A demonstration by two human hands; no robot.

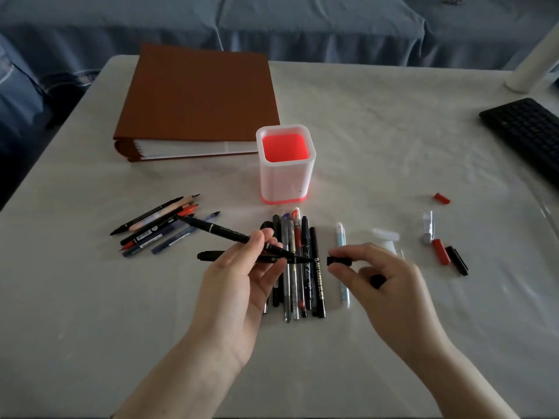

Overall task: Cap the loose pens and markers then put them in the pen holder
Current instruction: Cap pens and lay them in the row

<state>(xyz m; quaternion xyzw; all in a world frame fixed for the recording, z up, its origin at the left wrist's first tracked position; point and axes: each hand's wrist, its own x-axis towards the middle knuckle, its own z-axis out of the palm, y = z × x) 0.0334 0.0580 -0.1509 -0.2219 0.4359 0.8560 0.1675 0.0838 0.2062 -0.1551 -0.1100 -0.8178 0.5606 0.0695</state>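
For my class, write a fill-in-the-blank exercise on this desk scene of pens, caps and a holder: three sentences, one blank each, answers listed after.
1. The left hand holds a black marker, and the right hand pinches a black ____ beside its tip.
2. The pen holder contains ____ pens so far.
3. Behind the pen holder lies a closed ____ binder.

Missing words: cap; no; brown

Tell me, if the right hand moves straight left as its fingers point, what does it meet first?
Probably the tip of the black marker held by the left hand; the right hand holds a black cap facing it.
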